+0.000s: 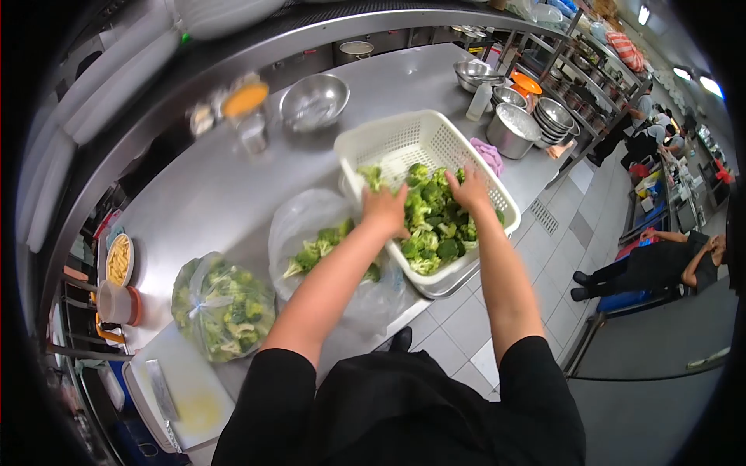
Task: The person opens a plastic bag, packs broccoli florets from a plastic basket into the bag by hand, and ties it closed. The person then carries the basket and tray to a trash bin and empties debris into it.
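Note:
A white perforated basket stands on the steel counter with broccoli florets heaped in its nearer half. My left hand is at the basket's left side, fingers apart, against florets there. On the right, my right hand touches the florets near the basket's right wall, its fingers spread. Left of the basket lies an open clear plastic bag with more florets inside, partly behind my left forearm. A tied clear bag of broccoli sits farther left.
A cutting board with a knife is at the lower left. Nearby are a bowl of yellow strips and a tub. Behind stand a steel bowl, a squeeze bottle and a steel pot. People stand at right.

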`<state>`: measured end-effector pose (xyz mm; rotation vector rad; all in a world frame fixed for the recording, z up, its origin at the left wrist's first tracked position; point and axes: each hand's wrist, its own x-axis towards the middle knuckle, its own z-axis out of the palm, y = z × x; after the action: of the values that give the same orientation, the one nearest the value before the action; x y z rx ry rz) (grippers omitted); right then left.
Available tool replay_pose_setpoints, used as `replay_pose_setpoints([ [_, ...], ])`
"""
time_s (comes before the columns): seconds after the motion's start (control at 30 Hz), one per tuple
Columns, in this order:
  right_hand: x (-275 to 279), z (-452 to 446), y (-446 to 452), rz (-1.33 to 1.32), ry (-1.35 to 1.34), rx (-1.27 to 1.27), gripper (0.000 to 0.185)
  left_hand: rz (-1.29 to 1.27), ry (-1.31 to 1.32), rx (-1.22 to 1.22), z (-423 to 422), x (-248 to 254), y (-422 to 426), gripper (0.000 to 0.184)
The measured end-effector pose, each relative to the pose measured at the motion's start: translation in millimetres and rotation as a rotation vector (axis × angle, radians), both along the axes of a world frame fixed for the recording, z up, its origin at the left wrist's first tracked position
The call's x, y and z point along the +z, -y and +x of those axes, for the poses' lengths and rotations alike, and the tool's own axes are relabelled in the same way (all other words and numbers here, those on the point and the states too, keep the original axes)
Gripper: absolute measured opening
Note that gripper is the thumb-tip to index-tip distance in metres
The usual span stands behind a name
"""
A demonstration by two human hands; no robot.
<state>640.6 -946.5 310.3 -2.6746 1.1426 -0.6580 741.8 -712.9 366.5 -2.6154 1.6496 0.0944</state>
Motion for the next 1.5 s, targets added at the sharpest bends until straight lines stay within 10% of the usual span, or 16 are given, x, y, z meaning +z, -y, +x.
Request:
replay_pose_setpoints([
  [0.07, 1.5, 7.0, -16.2, 0.13, -0.359, -0.028, 0.087, 0.283, -0.119, 0.159, 1.9, -15.4, 25.1, 0.122],
  [0.27, 24.0, 10.1, -17.0, 0.296, -0.463, 0.08, 0.086, 0.062, -0.33, 0.297, 6.5, -49.5, 57.0, 0.12],
  [0.8, -2.5, 23.1, -20.9, 0.657, -0.092, 0.4, 0.088, -0.225, -1.16, 0.373, 29.2, -56.8, 43.1, 0.1],
  [1.17, 78.0, 14.4, -59.7, 0.577, 0.21, 0.345, 0.062, -0.599, -0.778, 0.129, 24.0, 2.4, 17.4, 0.086],
  [1.5, 111.6, 13.5, -233.1, 0.529, 0.358, 0.636, 0.059, -0.661, -0.606, 0.303, -10.9, 61.3, -172.9, 0.08],
])
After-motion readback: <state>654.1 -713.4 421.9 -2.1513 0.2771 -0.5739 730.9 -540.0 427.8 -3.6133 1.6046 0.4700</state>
